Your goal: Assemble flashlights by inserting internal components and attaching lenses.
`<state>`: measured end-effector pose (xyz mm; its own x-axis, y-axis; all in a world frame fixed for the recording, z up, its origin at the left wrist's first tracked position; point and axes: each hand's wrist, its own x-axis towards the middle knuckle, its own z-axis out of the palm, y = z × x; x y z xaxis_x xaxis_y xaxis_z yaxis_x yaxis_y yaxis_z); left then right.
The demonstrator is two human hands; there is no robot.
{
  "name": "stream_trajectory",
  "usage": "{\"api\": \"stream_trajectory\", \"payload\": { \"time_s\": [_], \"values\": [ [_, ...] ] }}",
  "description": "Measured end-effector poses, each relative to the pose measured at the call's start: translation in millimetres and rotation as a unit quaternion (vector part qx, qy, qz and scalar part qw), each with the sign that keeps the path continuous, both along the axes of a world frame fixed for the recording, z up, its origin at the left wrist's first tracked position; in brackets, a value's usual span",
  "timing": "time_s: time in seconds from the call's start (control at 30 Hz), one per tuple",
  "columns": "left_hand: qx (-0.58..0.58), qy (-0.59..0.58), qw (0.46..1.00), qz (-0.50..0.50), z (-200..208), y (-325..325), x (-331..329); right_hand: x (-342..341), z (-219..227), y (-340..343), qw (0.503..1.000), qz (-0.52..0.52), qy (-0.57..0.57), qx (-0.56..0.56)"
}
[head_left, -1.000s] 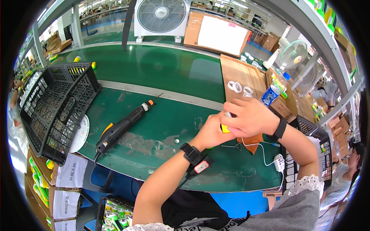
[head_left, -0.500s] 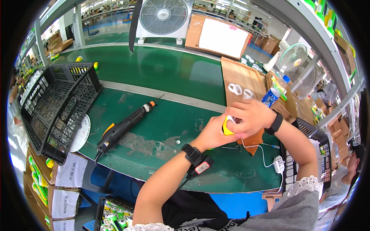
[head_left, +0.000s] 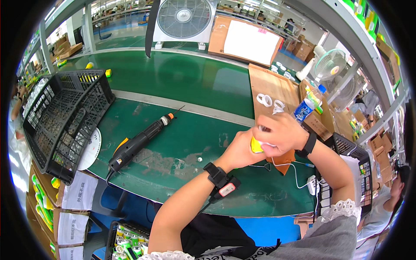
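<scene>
Between my two hands, over the right part of the green bench, is a small yellow piece with a white part (head_left: 256, 145), mostly covered by fingers; its exact kind cannot be made out. My left hand (head_left: 239, 148) wraps round it from the left. From the right and above, my right hand (head_left: 281, 133) closes its fingers over the top of the same piece. Below my right hand lies an orange-brown sheet (head_left: 284, 162) with a white cable (head_left: 299, 181) running across it. Several white rings (head_left: 265, 100) rest on cardboard beyond my hands.
A black electric screwdriver (head_left: 138, 146) lies at the bench's middle left. Beside it stands a black plastic crate (head_left: 67, 123). A blue-capped bottle (head_left: 307, 105) is at the right, and a box fan (head_left: 183, 19) stands at the back. Another black crate (head_left: 365, 173) sits at the right edge.
My right hand's fingers have shifted and lifted slightly over the top of the yellow piece. My left hand keeps nearly the same place, and the bench things have not moved.
</scene>
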<state>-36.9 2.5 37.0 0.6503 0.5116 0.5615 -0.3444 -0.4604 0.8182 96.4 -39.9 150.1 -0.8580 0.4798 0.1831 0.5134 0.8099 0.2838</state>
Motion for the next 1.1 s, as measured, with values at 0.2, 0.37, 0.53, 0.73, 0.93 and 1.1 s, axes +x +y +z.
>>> {"api": "stream_trajectory", "payload": {
  "time_s": [0.2, 0.37, 0.53, 0.73, 0.93, 1.1],
  "values": [
    [0.032, 0.002, 0.981, 0.192, -1.4, -9.5, 5.5, -28.3, -8.7, -17.7, 0.943, -0.320, 0.092, 0.014],
    [0.032, 0.072, 0.954, 0.290, 4.1, -15.5, 3.1, -23.6, -8.9, -11.1, 0.916, -0.347, 0.187, -0.079],
    [0.064, 0.086, 0.935, 0.337, 9.7, -14.7, 4.7, 2.3, -35.4, -7.6, 0.832, -0.319, 0.409, -0.198],
    [-0.008, 0.007, 0.950, 0.313, 2.7, -6.9, 5.0, -1.6, -101.8, -12.5, 0.519, -0.207, 0.710, -0.429],
    [-0.317, -0.107, 0.940, 0.075, -15.9, 4.0, 6.7, -26.0, -115.0, -33.8, 0.578, -0.206, 0.641, -0.461],
    [-0.344, -0.164, 0.924, 0.031, -15.3, 5.2, 4.6, -12.8, -123.8, -34.4, 0.689, -0.250, 0.595, -0.330]
  ]
}}
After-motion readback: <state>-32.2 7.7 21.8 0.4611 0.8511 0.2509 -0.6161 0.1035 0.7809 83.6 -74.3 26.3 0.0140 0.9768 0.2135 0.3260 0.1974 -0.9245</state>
